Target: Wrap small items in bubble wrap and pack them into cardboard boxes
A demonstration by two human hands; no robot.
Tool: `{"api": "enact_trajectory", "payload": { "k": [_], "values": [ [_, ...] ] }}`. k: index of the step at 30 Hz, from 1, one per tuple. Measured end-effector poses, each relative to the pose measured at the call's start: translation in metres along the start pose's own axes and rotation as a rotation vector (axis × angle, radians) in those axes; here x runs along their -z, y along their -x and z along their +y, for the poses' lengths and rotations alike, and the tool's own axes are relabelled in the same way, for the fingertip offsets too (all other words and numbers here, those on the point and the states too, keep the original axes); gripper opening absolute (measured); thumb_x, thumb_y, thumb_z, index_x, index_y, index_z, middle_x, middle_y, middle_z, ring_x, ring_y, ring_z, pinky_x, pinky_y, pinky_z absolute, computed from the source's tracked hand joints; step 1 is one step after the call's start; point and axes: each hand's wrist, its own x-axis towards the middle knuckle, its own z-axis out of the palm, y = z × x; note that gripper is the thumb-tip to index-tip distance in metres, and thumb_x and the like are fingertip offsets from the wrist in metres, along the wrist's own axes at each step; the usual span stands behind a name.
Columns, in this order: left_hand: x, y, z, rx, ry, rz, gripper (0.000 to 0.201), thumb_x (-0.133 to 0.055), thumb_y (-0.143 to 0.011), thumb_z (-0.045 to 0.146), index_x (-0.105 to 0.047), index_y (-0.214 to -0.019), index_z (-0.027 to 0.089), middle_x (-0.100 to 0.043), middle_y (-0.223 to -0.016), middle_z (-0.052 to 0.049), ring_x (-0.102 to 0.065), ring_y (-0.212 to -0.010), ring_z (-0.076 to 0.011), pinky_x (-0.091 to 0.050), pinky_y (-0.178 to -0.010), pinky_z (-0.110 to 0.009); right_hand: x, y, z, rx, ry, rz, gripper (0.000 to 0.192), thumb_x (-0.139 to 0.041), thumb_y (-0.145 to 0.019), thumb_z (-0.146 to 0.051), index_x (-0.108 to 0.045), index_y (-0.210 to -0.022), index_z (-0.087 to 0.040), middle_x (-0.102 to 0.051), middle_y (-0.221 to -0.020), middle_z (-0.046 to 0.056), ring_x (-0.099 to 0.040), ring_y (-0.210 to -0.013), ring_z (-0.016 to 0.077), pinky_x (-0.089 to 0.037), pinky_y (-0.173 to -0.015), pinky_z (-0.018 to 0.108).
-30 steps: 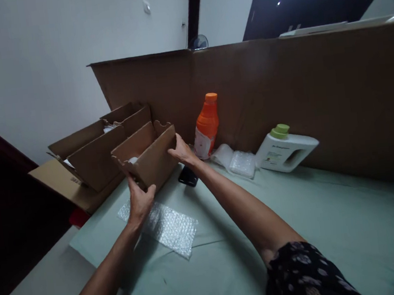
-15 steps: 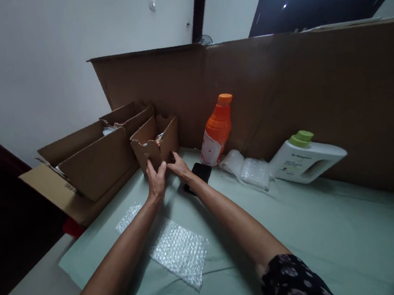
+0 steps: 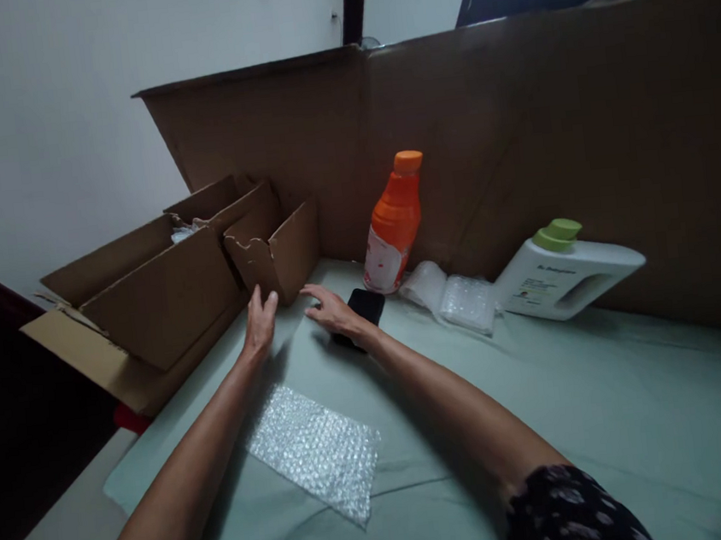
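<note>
A small open cardboard box (image 3: 294, 247) stands upright against the corner of the tall cardboard wall. Just in front of it is my left hand (image 3: 260, 322), fingers apart and holding nothing; whether its fingertips touch the box I cannot tell. My right hand (image 3: 331, 312) hovers to the right of the box's near corner, also spread and holding nothing. Partly behind the right wrist lies a black phone (image 3: 368, 305). Nearer to me, a flat sheet of bubble wrap (image 3: 318, 450) rests on the green cloth (image 3: 422, 487). The inside of the small box is mostly hidden.
Larger open cardboard boxes (image 3: 163, 299) line the left side, with clear plastic in one. An orange bottle (image 3: 393, 224), folded bubble wrap (image 3: 465, 304) and a white jug with a green cap (image 3: 561, 279) stand or lie along the tall cardboard wall (image 3: 489, 145).
Both hands have let go of the small box and drawn apart, the left moving left and the right slightly right. The view has tilted down a little.
</note>
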Motion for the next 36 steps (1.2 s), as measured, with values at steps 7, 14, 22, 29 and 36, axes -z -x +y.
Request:
{"api": "enact_trajectory", "payload": {
  "k": [7,14,22,29,36],
  "values": [
    [0.074,0.126,-0.005,-0.081,-0.365,-0.304,0.054,-0.069,-0.075,0.044,-0.069,-0.122,0.018,-0.059,-0.143,-0.019,-0.040,-0.144,-0.0416,-0.029,-0.118,-0.061,0.010,0.131,-0.023,0.062,0.128,-0.097,0.031,-0.067,-0.088,-0.024,-0.071,-0.118,-0.016,-0.065,-0.135,0.015,-0.053,-0.133,0.0294,-0.041,-0.112,0.049],
    [0.064,0.205,0.026,-0.259,-0.788,-0.431,0.055,-0.052,-0.092,0.042,-0.058,-0.139,0.013,-0.047,-0.153,-0.022,-0.038,-0.145,-0.0392,-0.033,-0.117,-0.057,0.020,0.219,-0.040,0.079,0.206,-0.090,0.023,-0.068,-0.087,-0.025,-0.075,-0.109,-0.024,-0.066,-0.136,0.010,-0.052,-0.136,0.0287,-0.041,-0.111,0.049],
    [-0.003,0.240,0.117,-0.419,-0.815,-0.627,0.047,-0.051,-0.094,0.045,-0.062,-0.132,0.020,-0.057,-0.143,-0.020,-0.061,-0.115,-0.0392,-0.051,-0.091,-0.053,0.092,0.328,-0.010,-0.168,0.340,0.165,0.025,-0.060,-0.089,-0.025,-0.074,-0.109,-0.022,-0.068,-0.131,0.014,-0.056,-0.132,0.0334,-0.045,-0.104,0.058],
    [-0.053,0.133,0.116,-0.280,-0.815,-0.376,0.066,-0.055,-0.091,0.042,-0.041,-0.149,0.013,-0.041,-0.153,-0.026,-0.044,-0.135,-0.0420,-0.040,-0.105,-0.053,0.105,0.417,-0.007,-0.350,0.328,0.329,0.024,-0.057,-0.090,-0.031,-0.075,-0.105,-0.025,-0.071,-0.128,0.011,-0.060,-0.127,0.0322,-0.048,-0.104,0.059],
    [-0.099,0.112,0.107,-0.177,-0.872,-0.355,0.072,-0.051,-0.089,0.044,-0.037,-0.147,0.003,-0.064,-0.119,-0.028,-0.056,-0.114,-0.0421,-0.041,-0.096,-0.051,0.092,0.434,-0.001,-0.333,0.399,0.387,0.025,-0.055,-0.091,-0.026,-0.073,-0.108,-0.026,-0.068,-0.133,0.010,-0.059,-0.128,0.0322,-0.049,-0.101,0.056]
  ]
}}
